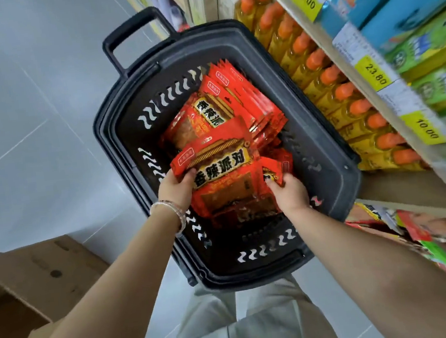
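Packets [247, 102] of a red-wrapped spicy snack lie piled in a black plastic shopping basket [321, 118], which stands on the grey tiled floor [15, 109] just beside a store shelf [402, 193]. Most of them form a leaning stack against the basket's far right wall, their top edges fanned out.

The top packet [225, 174] lies face up across the middle of the pile, nearer the basket's near edge, with bold yellow-framed characters across its front. The left hand [175, 189] grips it at the upper left corner, thumb on the printed face and the other fingers curled under the edge. A beaded bracelet [175, 210] circles that wrist.

The right hand [291, 191] reaches in at the right side of the pile and pinches a second packet [274, 175], which sits partly under the top one. Its fingers are curled over the wrapper's edge, and the thumb with a dark nail presses on the face.

The basket's pull handle [128, 32] stands up at its far left corner.

Yellow bottles [325, 73] with orange caps stand in a row along the shelf, just beside the basket's right rim, under yellow price tags [305, 1].

An open cardboard box [33, 273] sits on the floor to the left, near the left forearm. Pale trousers [247, 319] show below the basket's near edge.
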Motion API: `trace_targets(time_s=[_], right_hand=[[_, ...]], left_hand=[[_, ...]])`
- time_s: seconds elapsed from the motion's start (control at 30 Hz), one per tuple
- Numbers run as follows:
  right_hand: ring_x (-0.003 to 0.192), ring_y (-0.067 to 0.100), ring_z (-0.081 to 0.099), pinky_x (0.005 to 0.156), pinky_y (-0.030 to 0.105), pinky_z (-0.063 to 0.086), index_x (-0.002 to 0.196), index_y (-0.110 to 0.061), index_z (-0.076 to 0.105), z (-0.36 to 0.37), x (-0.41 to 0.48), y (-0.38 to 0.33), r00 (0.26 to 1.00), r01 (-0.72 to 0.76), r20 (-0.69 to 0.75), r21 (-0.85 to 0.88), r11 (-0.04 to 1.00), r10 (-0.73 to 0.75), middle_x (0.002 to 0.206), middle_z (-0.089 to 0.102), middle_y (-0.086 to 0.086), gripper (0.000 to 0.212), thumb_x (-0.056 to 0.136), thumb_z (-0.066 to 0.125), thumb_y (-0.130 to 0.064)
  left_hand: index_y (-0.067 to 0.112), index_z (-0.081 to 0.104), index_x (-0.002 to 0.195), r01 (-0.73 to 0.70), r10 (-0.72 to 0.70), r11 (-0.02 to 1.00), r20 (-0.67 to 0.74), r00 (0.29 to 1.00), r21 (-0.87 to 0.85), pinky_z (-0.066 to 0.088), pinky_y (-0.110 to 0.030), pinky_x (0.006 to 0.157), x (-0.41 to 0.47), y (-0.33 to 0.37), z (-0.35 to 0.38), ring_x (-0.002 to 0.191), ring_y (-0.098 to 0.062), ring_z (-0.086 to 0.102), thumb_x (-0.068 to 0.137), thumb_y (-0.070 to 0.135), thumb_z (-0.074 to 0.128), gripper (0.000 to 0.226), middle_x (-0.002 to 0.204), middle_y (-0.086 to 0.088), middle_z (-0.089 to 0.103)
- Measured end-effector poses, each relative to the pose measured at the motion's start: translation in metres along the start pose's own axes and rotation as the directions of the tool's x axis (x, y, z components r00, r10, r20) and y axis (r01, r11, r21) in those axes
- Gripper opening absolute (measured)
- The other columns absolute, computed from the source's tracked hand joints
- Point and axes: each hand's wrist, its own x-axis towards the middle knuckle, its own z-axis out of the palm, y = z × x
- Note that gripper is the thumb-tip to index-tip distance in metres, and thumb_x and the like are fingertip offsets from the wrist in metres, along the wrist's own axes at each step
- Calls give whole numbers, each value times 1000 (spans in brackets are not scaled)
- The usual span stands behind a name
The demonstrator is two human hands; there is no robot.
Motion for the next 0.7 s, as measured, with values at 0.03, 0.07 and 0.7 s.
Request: trace_targets(time_s=[0.03, 0.07, 0.7], right_hand=[[92, 32, 63, 73, 33, 43, 98, -17, 63, -7, -12, -3, 999, 33, -10, 32, 999, -33, 95, 70, 8, 27, 91, 56, -42], [95, 33, 63, 75, 34, 43, 102, -17, 62, -14, -25, -5, 998, 62, -25, 46, 997, -61, 98, 70, 9, 30, 93, 54, -43], [88, 13, 54, 67, 10, 33, 102, -11, 63, -195, -272, 98, 601, 428, -788, 460, 778, 136, 84, 61, -8, 20, 98, 50, -26]], left_hand=[[25, 60, 94, -16, 16, 1000, 0, 1000, -10, 44, -11, 49, -9, 4, -5, 71, -4, 60, 92, 27, 58, 4, 83, 10, 63], [28, 59, 89, -40, 40, 999, 2, 999, -14, 45, -12, 49, -19, 9, -11, 71, -6, 61, 91, 27, 59, 3, 82, 9, 64], [26, 63, 65, -733, 695, 678, 372, 615, -56, 38, -6, 46, -252, 140, 28, 47, 6, 53, 85, 28, 65, 20, 52, 18, 59]])
